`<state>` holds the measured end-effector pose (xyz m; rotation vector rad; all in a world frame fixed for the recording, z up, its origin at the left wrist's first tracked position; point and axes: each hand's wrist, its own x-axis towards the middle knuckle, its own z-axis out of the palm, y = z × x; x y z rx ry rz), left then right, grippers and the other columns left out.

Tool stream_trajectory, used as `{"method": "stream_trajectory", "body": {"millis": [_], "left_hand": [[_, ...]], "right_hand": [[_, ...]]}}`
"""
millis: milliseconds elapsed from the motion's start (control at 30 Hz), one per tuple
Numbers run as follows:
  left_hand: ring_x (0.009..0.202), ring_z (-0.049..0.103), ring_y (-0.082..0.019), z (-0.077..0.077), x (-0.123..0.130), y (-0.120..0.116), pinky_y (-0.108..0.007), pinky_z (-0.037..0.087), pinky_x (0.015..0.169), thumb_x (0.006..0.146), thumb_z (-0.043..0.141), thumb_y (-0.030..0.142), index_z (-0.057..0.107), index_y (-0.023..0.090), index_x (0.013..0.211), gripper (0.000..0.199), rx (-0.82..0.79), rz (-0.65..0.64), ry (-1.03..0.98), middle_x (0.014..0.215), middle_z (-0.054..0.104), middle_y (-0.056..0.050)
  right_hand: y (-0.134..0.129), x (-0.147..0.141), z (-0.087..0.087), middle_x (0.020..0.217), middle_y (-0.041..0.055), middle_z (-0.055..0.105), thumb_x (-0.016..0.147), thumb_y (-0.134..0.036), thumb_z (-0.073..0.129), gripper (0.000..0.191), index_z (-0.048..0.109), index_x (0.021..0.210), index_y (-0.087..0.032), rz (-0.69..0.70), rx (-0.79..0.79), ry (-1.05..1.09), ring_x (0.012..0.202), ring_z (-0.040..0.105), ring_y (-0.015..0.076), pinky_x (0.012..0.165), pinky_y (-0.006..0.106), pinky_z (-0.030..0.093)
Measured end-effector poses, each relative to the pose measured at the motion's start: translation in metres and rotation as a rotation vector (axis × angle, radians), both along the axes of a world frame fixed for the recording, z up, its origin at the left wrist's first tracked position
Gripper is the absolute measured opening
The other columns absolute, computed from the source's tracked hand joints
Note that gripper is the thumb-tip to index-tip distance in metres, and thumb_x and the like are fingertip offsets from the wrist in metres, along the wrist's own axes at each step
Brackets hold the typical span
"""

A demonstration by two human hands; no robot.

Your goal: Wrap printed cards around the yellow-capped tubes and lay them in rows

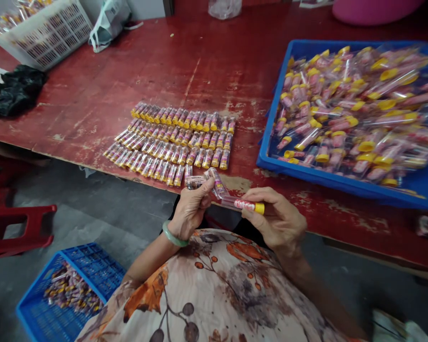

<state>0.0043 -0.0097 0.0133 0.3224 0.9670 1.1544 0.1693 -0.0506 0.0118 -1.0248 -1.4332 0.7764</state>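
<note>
Between the thumb and fingers of my right hand (276,216) is a clear tube with a yellow cap (248,204) and a pink-and-white label, lying almost level with its cap to the right. My left hand (194,206) is closed on clear printed wrappers (217,184), which stick up past the thumb; whether anything is inside them I cannot make out. The tube's left end meets the wrappers' lower end. Just beyond my left hand, rows of wrapped yellow-ended tubes (178,142) lie side by side on the red table (135,61).
A blue tray (271,118) heaped with yellow-capped tubes stands at right. Below left, a blue basket (39,308) holds wrapped tubes, near a red stool (28,223). A white crate (62,35), black plastic bag (17,90) and pink basin (374,10) sit toward the back.
</note>
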Motion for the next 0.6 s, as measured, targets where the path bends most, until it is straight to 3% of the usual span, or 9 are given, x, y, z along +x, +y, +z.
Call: {"method": "stream_trajectory", "body": {"millis": [200,500,600], "left_hand": [[0.042,0.025,0.001,0.001,0.001,-0.002,-0.015,0.018,0.039,0.059,0.088,0.028,0.053,0.013,0.067,0.038,0.01,0.004,-0.064,0.058,0.039,0.008],[0.044,0.029,-0.001,0.0,0.006,-0.013,-0.017,0.024,0.041,0.06,0.086,0.039,0.051,0.014,0.066,0.043,0.083,0.048,0.049,0.056,0.04,0.008],[0.044,0.032,-0.001,-0.003,0.003,-0.013,-0.017,0.026,0.042,0.063,0.084,0.038,0.051,0.015,0.065,0.04,0.11,0.034,0.067,0.055,0.042,0.007]], "right_hand": [[-0.004,-0.01,-0.015,0.095,0.0059,0.066,0.074,-0.011,0.071,0.032,0.063,0.104,-0.021,-0.207,0.275,-0.14,0.084,0.066,0.02,0.071,0.036,0.056],[0.0,-0.036,-0.024,0.094,0.0058,0.069,0.072,-0.01,0.075,0.043,0.06,0.11,-0.021,-0.369,0.461,-0.302,0.082,0.068,0.0185,0.07,0.03,0.059],[0.004,-0.036,-0.025,0.1,0.0075,0.068,0.075,-0.015,0.075,0.045,0.057,0.115,-0.023,-0.29,0.458,-0.321,0.088,0.068,0.0206,0.074,0.033,0.059]]}}
